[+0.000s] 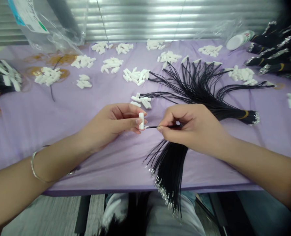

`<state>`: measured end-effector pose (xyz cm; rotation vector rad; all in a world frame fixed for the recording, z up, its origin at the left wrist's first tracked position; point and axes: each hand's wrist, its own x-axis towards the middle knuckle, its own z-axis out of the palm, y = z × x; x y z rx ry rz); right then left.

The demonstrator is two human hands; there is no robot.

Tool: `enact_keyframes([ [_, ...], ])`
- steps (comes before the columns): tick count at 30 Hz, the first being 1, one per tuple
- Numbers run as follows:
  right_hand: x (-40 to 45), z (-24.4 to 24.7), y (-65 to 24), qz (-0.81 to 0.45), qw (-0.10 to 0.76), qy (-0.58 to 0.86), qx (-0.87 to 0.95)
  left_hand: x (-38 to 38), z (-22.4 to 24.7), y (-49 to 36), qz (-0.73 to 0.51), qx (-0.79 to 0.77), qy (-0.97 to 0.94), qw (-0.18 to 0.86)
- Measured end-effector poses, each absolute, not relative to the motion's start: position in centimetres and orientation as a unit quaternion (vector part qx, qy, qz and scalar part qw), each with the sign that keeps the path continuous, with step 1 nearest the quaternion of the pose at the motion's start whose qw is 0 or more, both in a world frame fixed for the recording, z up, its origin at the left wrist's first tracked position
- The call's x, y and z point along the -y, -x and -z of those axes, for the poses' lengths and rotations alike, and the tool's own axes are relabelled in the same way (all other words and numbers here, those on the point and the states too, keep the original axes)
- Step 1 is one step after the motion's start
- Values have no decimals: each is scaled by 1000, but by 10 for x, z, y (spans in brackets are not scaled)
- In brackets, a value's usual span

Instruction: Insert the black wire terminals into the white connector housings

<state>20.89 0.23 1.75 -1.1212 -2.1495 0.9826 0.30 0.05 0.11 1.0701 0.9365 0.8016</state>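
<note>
Beyond, white connectors (pixel 137 76) lie heaped; black wires (pixel 172 164) overhang the table (pixel 103 177).

Plain pale purple is shown by the broad creased table covering (pixel 98 173), and plain white by the small oblong plastic connector (pixel 141 121). The near bundle of thin black wires (pixel 175 160) is tipped with silver metal terminals (pixel 160 187); the far slatted blind (pixel 140 19) is striped in silvery grey.
</note>
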Motion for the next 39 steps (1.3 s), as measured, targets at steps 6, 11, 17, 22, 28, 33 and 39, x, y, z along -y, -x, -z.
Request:
enact_keyframes([
  [6, -2, -16, -209, -342, 263, 413, 802, -1, -3, -4, -350, -435, -471, 683],
  [11, -5, -16, -207, -390, 260, 434, 769, -1, -6, -5, -351, -444, -468, 678],
  [17, -5, -14, -204, -418, 268, 445, 745, -2, -5, -4, -347, -459, -485, 658],
  [22, -4, -15, -205, -409, 264, 454, 746, -2, -3, -3, -352, -448, -483, 665],
  [28, -3, -15, -205, -401, 267, 458, 747, -1, 0, -3, -358, -427, -472, 683],
  [33, -4, -11, -206, -402, 273, 432, 759, -2, -1, -5, -346, -434, -434, 710],
  [39, -4, -12, -206, -395, 260, 429, 769, -1, -1, -3, -337, -442, -463, 690],
])
